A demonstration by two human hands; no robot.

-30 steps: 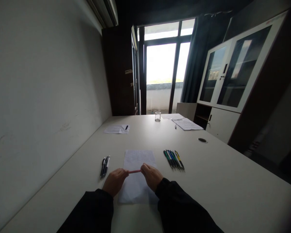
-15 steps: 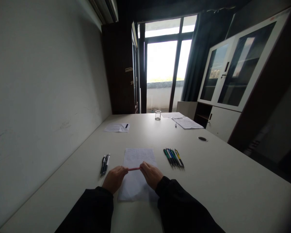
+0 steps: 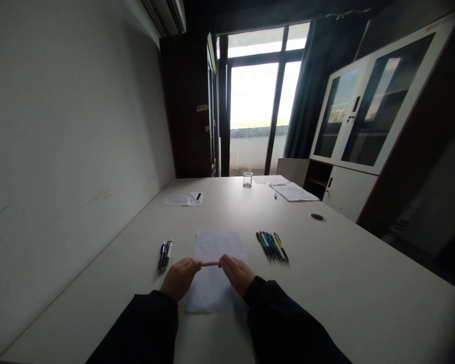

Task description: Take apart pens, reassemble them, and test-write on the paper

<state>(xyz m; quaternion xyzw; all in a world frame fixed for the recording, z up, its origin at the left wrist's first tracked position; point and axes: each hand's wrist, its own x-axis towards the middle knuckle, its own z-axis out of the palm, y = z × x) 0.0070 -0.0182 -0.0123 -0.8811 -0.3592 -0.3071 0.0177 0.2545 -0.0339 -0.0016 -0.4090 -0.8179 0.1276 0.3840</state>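
A pink pen is held level between both hands, just above a written sheet of paper on the white table. My left hand grips its left end and my right hand grips its right end. Both arms wear dark sleeves. A few dark pens lie left of the sheet. A row of several coloured pens lies to its right.
Farther back on the table are a folded paper, a small glass, more sheets with a pen and a round cable hole. A wall runs along the left edge. A glass-door cabinet stands at the right.
The hands and the pink pen stay almost in place. The view has shifted slightly, so they sit a little higher in the picture.
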